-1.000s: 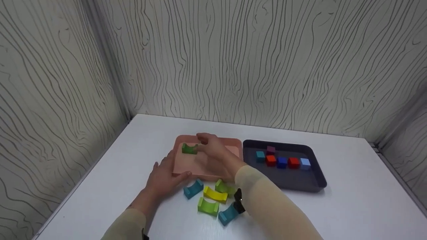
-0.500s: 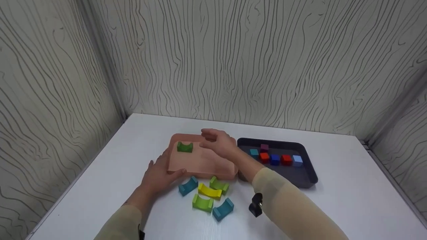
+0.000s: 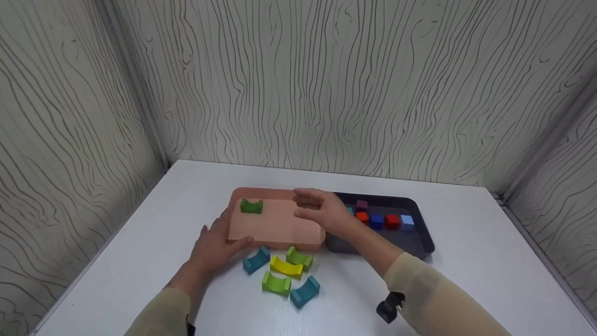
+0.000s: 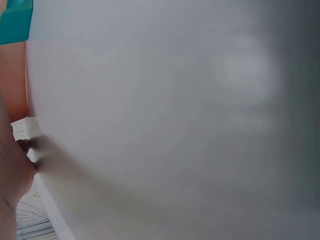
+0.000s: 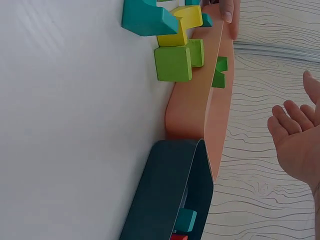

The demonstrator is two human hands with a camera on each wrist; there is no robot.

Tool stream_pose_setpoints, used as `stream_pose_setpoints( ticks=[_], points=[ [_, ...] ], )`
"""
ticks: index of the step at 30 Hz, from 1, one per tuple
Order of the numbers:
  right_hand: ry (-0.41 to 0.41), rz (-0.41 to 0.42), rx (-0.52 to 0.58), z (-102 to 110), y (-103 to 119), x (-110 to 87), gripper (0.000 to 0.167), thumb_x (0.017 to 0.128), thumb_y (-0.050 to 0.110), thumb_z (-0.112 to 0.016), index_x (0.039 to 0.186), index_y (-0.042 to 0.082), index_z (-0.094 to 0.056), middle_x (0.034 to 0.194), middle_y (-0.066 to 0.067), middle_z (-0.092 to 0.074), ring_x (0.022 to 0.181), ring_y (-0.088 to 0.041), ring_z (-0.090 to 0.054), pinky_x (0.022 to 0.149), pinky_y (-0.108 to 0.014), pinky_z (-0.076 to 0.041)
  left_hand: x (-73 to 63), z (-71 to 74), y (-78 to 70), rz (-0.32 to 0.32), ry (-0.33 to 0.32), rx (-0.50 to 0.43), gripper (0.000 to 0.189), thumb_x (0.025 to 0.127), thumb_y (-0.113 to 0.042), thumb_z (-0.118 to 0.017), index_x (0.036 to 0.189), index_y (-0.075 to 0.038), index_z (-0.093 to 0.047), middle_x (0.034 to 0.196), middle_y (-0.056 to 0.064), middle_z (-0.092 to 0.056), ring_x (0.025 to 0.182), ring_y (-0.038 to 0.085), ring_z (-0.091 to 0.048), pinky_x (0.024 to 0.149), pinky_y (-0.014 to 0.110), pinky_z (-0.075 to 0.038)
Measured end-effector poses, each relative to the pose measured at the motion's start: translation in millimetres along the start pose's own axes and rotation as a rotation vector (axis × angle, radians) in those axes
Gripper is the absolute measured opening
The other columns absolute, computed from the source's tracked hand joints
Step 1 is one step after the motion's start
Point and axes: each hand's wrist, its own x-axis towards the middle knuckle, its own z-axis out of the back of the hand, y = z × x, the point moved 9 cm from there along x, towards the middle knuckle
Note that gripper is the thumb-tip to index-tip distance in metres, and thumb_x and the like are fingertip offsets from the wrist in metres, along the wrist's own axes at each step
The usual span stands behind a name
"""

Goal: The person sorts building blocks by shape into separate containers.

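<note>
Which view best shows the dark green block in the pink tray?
Head view: the dark green block shows whole inside the pink tray. Right wrist: partly hidden by the tray's wall. Left wrist: not visible.

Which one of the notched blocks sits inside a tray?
The dark green one, in the pink tray; the other five notched blocks lie on the table.

Head view high, facing forward-down; wrist views close, sideways; all share pink tray (image 3: 279,225).
</note>
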Motion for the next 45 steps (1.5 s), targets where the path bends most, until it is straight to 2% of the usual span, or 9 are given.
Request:
stream_pose_setpoints(
  ticks=[5,9,16,19,22,26,32,39,45],
  points=[
    [0.026,0.004,0.012,2,-3,-18.6,0.059,0.1,0.023,-0.077,0.154,0.016,-0.057,0.145,-0.009,-0.065,0.136,-0.027,-0.061,0.106,-0.04,-0.054,-3.7,1.7,0.1,-0.014,-0.009,-0.003,0.113,0.09,-0.074,-0.068,0.172,-0.017,-0.014,0.172,0.01,-0.033,0.158,0.039,-0.029,0.123,0.073,-0.006],
    [0.054,-0.006,0.017,1,-7,-34.7,0.057,0.101,0.023,-0.077,0.154,0.015,-0.057,0.14,-0.008,-0.068,0.131,-0.027,-0.064,0.104,-0.038,-0.056,-5.1,0.2,1.7,-0.01,-0.004,0.007,0.114,0.09,-0.073,-0.068,0.172,-0.018,-0.014,0.172,0.011,-0.033,0.157,0.04,-0.03,0.124,0.072,-0.008],
    [0.094,-0.033,0.031,-3,-20,-58.4,0.052,0.1,0.026,-0.078,0.148,0.011,-0.064,0.137,-0.008,-0.071,0.131,-0.032,-0.064,0.101,-0.031,-0.056,-4.1,-2.5,2.3,0.009,0.019,0.013,0.112,0.092,-0.072,-0.066,0.171,-0.012,-0.015,0.172,0.013,-0.03,0.159,0.039,-0.026,0.126,0.068,-0.006],
    [0.115,-0.055,0.059,-4,-27,-66.6,0.05,0.099,0.024,-0.078,0.146,0.012,-0.065,0.136,-0.008,-0.071,0.131,-0.035,-0.064,0.1,-0.03,-0.056,-2.1,-3.2,2.2,0.01,0.021,0.009,0.113,0.091,-0.073,-0.067,0.172,-0.014,-0.015,0.173,0.012,-0.03,0.159,0.038,-0.027,0.126,0.069,-0.005],
    [0.142,-0.074,0.094,-7,-34,-73.7,0.048,0.1,0.019,-0.077,0.146,0.012,-0.065,0.136,-0.013,-0.07,0.132,-0.041,-0.062,0.099,-0.029,-0.057,-0.6,-3.2,2.1,0.005,0.018,0.008,0.114,0.09,-0.074,-0.068,0.172,-0.017,-0.013,0.173,0.011,-0.03,0.159,0.038,-0.027,0.125,0.07,-0.005],
    [0.176,-0.09,0.106,-10,-42,-81.4,0.047,0.1,0.014,-0.076,0.146,0.011,-0.065,0.138,-0.02,-0.068,0.13,-0.042,-0.063,0.098,-0.027,-0.057,1.1,-2.2,0.8,-0.006,0.013,0.009,0.113,0.091,-0.072,-0.068,0.172,-0.019,-0.011,0.173,0.01,-0.031,0.158,0.038,-0.029,0.125,0.07,-0.006],
    [0.227,-0.124,0.089,-18,-55,-90.4,0.048,0.099,0.012,-0.076,0.146,0.006,-0.064,0.135,-0.016,-0.071,0.127,-0.038,-0.065,0.099,-0.026,-0.056,3.6,1.6,-1.5,-0.03,-0.005,0.007,0.11,0.093,-0.07,-0.068,0.172,-0.018,-0.013,0.173,0.01,-0.031,0.157,0.038,-0.03,0.124,0.072,-0.008],
    [0.265,-0.157,0.078,-25,-71,-97.4,0.048,0.098,0.017,-0.079,0.143,0.009,-0.067,0.136,-0.011,-0.071,0.128,-0.03,-0.066,0.101,-0.025,-0.055,3.8,1.4,0.5,-0.008,0.001,0.003,0.112,0.091,-0.074,-0.067,0.173,-0.021,-0.011,0.173,0.008,-0.031,0.158,0.037,-0.029,0.126,0.069,-0.007],
    [0.31,-0.143,0.101,-33,-76,-100.5,0.046,0.096,0.013,-0.08,0.141,0.009,-0.069,0.139,-0.011,-0.07,0.131,-0.029,-0.064,0.105,-0.028,-0.053,1.9,0.5,1.1,0.006,0.014,0.009,0.114,0.09,-0.074,-0.067,0.172,-0.019,-0.01,0.173,0.01,-0.031,0.158,0.038,-0.028,0.125,0.07,-0.005]
  ],
)
